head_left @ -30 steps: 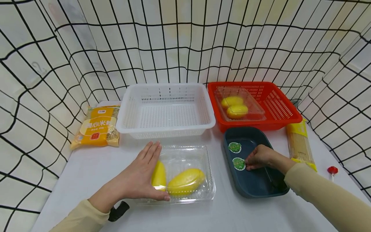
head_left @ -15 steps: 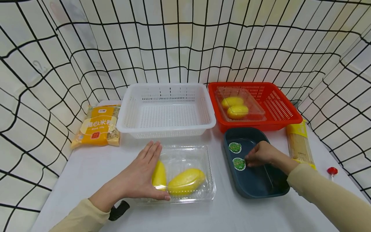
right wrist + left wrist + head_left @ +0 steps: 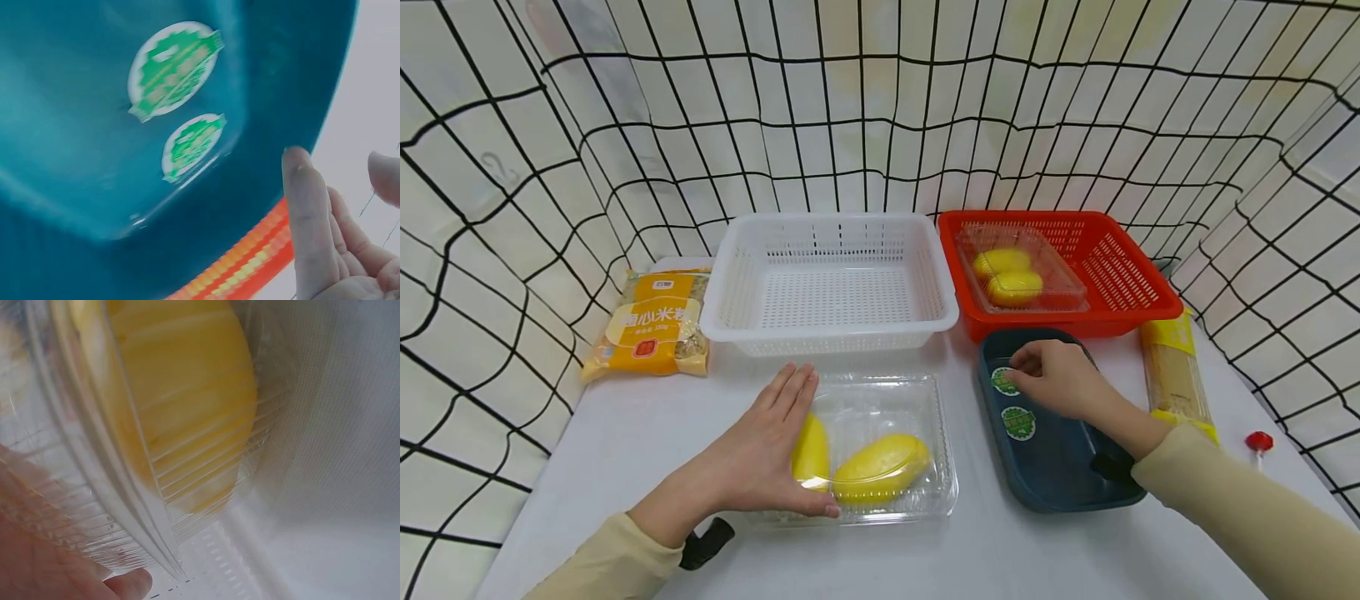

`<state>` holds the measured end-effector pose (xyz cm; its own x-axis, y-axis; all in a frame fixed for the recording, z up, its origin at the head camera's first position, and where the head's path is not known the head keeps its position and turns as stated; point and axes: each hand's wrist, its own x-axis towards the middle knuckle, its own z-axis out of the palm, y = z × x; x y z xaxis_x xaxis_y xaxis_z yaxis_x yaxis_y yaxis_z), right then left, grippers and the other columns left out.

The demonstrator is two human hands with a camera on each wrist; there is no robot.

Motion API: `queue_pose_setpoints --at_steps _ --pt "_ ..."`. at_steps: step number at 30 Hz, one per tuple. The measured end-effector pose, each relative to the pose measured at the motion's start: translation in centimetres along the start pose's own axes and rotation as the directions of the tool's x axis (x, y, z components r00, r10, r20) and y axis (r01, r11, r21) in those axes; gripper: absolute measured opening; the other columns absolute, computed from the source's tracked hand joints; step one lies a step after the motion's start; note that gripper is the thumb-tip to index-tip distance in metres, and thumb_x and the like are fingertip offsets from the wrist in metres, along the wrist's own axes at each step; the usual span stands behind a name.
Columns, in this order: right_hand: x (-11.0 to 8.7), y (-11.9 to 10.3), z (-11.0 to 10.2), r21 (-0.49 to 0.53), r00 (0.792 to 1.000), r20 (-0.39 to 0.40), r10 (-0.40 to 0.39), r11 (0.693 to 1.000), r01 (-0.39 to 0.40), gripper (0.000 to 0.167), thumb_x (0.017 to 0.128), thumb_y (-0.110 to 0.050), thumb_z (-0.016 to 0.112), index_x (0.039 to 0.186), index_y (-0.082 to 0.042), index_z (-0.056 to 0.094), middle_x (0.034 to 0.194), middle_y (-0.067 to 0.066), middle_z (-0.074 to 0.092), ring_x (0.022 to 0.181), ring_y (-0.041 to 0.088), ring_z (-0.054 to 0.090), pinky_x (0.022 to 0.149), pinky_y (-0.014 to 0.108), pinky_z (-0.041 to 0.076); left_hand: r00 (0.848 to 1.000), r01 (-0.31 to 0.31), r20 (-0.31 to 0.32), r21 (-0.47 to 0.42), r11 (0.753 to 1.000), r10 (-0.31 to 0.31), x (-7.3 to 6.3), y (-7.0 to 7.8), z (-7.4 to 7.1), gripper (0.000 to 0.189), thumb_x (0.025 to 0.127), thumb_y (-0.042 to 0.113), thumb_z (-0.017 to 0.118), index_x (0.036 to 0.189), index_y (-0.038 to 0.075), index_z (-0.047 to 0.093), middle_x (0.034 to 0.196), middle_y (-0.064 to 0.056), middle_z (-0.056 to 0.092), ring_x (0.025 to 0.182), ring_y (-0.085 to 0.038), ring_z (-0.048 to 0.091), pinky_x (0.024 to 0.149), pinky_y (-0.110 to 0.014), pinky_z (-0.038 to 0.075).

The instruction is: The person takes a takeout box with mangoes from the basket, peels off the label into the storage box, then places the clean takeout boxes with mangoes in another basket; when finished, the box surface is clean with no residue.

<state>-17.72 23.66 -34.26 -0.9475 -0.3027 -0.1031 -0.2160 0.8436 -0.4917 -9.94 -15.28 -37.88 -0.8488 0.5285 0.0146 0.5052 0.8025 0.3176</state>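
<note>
In the head view, my left hand lies along the left side of a clear plastic clamshell box, its fingers straight. Two yellow mango-like fruits are inside; one fruit shows whole, the other is partly covered by the hand. The left wrist view shows the box's ridged wall close up with a yellow fruit behind it. Over a dark blue tray hovers my right hand, thumb and forefinger apart with nothing visible between them. Two round green stickers, an upper sticker and a lower sticker, lie on the tray floor.
Behind stand a white basket and a red basket, which holds another clear box with two yellow fruits. A bag of food lies far left. At right are a yellow-ended packet and a red lollipop.
My right hand has lifted from beside the lower sticker and moved away, toward the upper sticker, its thumb and forefinger now parted. The left hand and the box have stayed put.
</note>
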Motion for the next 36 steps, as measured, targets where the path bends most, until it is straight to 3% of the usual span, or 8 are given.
queue_pose_setpoints --at_steps 4,7,11,15,21,25,29,36 --pt "0.0 -1.6 1.3 0.010 0.995 -0.012 -0.100 0.995 0.100 0.044 0.094 -0.026 0.075 0.127 0.001 0.065 0.115 0.016 0.074 0.100 0.028 0.071 0.087 0.043 0.063 1.000 0.004 0.002 0.000 1.000 -0.004 0.0 0.0 -0.1 0.145 0.065 0.087 0.071 0.158 -0.011 0.019 0.168 -0.028 0.017 0.156 -0.046 0.013 0.125 -0.060 0.024" --pt "0.0 -2.9 2.5 -0.014 0.981 0.005 -0.192 0.981 0.192 0.060 0.091 -0.033 0.078 0.138 -0.002 0.057 0.134 0.018 0.066 0.118 0.034 0.066 0.097 0.050 0.058 1.000 0.008 0.004 -0.003 1.000 -0.008 -0.1 0.0 -0.1 0.145 0.064 0.086 0.072 0.158 -0.011 0.019 0.168 -0.028 0.017 0.156 -0.046 0.013 0.125 -0.060 0.024" --pt "-0.1 -4.6 4.1 -0.077 0.948 0.052 -0.315 0.945 0.318 0.085 0.085 -0.049 0.079 0.151 -0.006 0.045 0.151 0.018 0.051 0.132 0.036 0.055 0.102 0.055 0.054 1.000 0.009 0.005 -0.004 1.000 -0.009 -0.1 0.0 0.0 0.145 0.064 0.086 0.071 0.158 -0.011 0.019 0.169 -0.027 0.016 0.156 -0.046 0.013 0.124 -0.060 0.024" --pt "0.0 -6.2 5.3 -0.125 0.911 0.138 -0.389 0.906 0.405 0.106 0.078 -0.064 0.078 0.158 -0.009 0.035 0.160 0.016 0.040 0.142 0.036 0.046 0.109 0.057 0.049 1.000 0.005 -0.001 -0.001 1.000 -0.005 -0.1 0.0 0.1 0.145 0.064 0.087 0.071 0.157 -0.012 0.021 0.168 -0.027 0.017 0.155 -0.046 0.014 0.124 -0.060 0.025" --pt "0.2 -7.9 6.4 -0.168 0.867 0.315 -0.386 0.877 0.451 0.130 0.070 -0.077 0.074 0.165 -0.010 0.016 0.171 0.013 0.019 0.157 0.034 0.021 0.125 0.057 0.027 1.000 -0.005 -0.023 0.026 1.000 0.005 0.0 0.0 0.2 0.144 0.064 0.088 0.070 0.157 -0.012 0.022 0.167 -0.029 0.020 0.155 -0.047 0.017 0.124 -0.059 0.027" --pt "0.3 -8.5 6.2 -0.187 0.853 0.384 -0.353 0.875 0.447 0.137 0.068 -0.077 0.076 0.165 -0.007 0.008 0.173 0.014 0.008 0.160 0.035 0.009 0.128 0.056 0.018 1.000 -0.007 -0.028 0.032 0.999 0.008 0.1 0.1 0.1 0.144 0.064 0.087 0.070 0.157 -0.012 0.022 0.166 -0.029 0.021 0.155 -0.047 0.017 0.124 -0.059 0.027" --pt "0.5 -9.1 6.0 -0.219 0.847 0.421 -0.324 0.870 0.442 0.140 0.067 -0.076 0.077 0.165 -0.005 0.006 0.174 0.015 0.004 0.160 0.036 0.005 0.129 0.055 0.017 0.999 -0.010 -0.032 0.035 0.999 0.011 0.1 0.1 -0.1 0.144 0.065 0.088 0.070 0.157 -0.012 0.022 0.166 -0.029 0.021 0.154 -0.047 0.017 0.124 -0.060 0.027" --pt "0.8 -9.8 5.9 -0.256 0.846 0.448 -0.290 0.865 0.432 0.140 0.065 -0.076 0.079 0.164 -0.004 0.011 0.172 0.014 0.013 0.158 0.035 0.013 0.127 0.053 0.024 0.999 0.016 -0.037 0.026 1.000 -0.015 -0.2 0.4 0.3 0.143 0.066 0.088 0.069 0.157 -0.012 0.022 0.168 -0.029 0.016 0.157 -0.046 0.012 0.125 -0.060 0.024"
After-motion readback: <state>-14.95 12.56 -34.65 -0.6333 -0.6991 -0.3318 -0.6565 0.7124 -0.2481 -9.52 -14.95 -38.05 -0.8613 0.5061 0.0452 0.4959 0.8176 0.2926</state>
